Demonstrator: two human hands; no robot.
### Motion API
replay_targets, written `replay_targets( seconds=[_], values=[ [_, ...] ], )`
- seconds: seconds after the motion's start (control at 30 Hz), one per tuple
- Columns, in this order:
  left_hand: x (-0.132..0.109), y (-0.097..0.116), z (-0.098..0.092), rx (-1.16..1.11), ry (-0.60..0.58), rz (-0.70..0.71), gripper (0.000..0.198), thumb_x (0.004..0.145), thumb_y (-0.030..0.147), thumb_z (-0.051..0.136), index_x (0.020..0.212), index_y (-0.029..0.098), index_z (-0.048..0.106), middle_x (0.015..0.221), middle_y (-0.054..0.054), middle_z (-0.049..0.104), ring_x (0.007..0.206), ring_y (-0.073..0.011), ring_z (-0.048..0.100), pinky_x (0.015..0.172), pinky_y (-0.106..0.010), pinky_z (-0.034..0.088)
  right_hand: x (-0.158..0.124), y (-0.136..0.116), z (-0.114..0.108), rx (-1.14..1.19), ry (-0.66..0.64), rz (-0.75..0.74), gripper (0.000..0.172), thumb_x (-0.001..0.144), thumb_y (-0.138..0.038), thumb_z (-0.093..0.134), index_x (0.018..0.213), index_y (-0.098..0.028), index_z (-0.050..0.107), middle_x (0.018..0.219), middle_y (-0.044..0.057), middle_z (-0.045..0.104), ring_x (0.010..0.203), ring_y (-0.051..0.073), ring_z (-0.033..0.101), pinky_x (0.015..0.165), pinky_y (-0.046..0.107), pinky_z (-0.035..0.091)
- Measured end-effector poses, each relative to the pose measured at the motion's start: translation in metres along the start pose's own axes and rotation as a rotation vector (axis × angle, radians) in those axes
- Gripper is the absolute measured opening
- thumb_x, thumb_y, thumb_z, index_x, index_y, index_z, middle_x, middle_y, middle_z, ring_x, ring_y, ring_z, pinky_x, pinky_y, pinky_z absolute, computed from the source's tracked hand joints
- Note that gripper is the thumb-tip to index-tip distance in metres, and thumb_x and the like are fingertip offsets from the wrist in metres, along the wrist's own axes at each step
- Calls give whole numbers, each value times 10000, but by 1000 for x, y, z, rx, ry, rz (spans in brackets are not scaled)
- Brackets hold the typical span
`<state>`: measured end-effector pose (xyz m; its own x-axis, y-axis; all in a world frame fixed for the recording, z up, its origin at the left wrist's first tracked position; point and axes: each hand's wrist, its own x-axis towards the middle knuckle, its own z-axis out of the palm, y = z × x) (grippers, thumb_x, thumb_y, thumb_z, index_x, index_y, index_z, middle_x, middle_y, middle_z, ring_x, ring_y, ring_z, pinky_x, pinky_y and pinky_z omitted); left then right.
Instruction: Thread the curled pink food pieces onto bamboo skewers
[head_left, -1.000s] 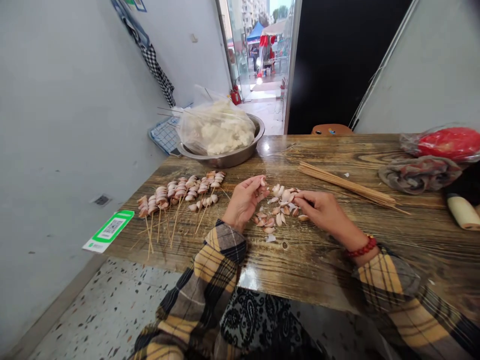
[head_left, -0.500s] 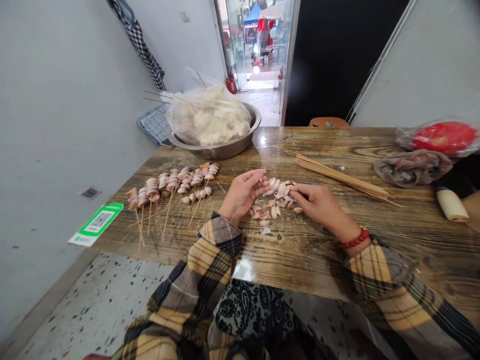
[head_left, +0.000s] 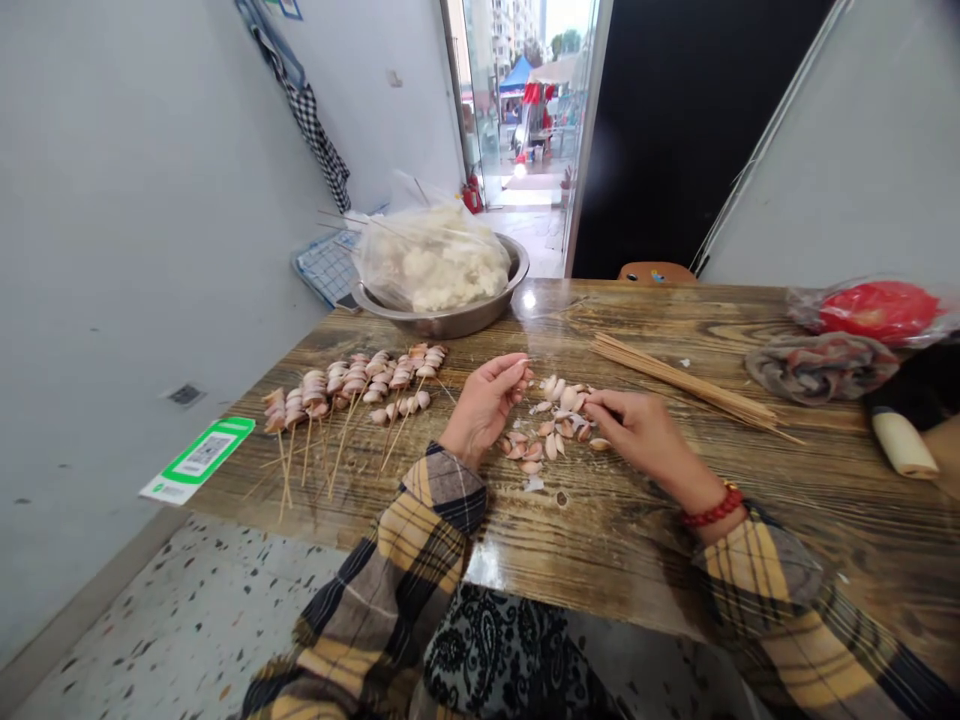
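Note:
My left hand [head_left: 487,408] is raised just left of a loose pile of garlic cloves [head_left: 553,445]. Its thumb and forefinger are pinched together; what they hold, if anything, is too small to make out. On the pile's right side, the fingertips of my right hand [head_left: 641,430] close on a pale garlic clove [head_left: 572,398]. Most cloves have pinkish skin, and white scraps of peel [head_left: 533,484] lie among them. To the left, several skewers of garlic cloves [head_left: 352,378] rest side by side, their bare sticks pointing toward me.
A bundle of bamboo skewers [head_left: 682,382] lies right of the pile. Behind stands a metal basin [head_left: 457,322] holding a plastic bag of pale, lumpy food [head_left: 442,262]. A crumpled cloth [head_left: 821,368] and a red bundle in plastic [head_left: 877,310] sit at right. A QR-code card [head_left: 201,458] marks the left edge.
The view has tilted up slightly. A clove seen earlier at my left fingertips no longer shows there. My right hand stays at the pile's right side.

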<state>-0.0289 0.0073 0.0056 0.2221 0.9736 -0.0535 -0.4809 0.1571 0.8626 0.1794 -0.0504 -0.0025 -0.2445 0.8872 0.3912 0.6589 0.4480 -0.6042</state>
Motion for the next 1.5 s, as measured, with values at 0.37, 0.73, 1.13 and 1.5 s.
replay_targets(
  seconds=[0.37,0.73,1.13,1.5],
  values=[
    [0,0,0,-44,-39,-2,259,743,218,728,956,72,704,824,-94,702,657,-69,572,568,-154,422,0,-2,1,21,-23,9,258,933,-293,461,866,-210,696,777,10,707,712,172,634,653,244,397],
    [-4,1,3,-64,9,-21,247,714,150,745,944,88,679,905,-112,725,695,-98,647,654,-193,505,0,-4,3,-2,-28,23,265,938,-292,452,814,-206,669,743,6,687,689,169,609,638,252,384],
    [-2,-2,4,-130,47,-15,225,716,113,736,921,92,645,895,-101,723,747,-122,680,752,-234,539,0,-3,5,10,-13,43,287,939,-317,442,838,-206,687,780,23,704,731,187,630,675,275,421],
    [-2,-5,6,-204,74,12,243,719,86,729,943,102,638,921,-85,717,837,-138,688,832,-256,534,-1,-10,10,68,-7,70,294,948,-292,432,770,-195,645,704,5,672,650,158,603,633,264,401]
  ],
)
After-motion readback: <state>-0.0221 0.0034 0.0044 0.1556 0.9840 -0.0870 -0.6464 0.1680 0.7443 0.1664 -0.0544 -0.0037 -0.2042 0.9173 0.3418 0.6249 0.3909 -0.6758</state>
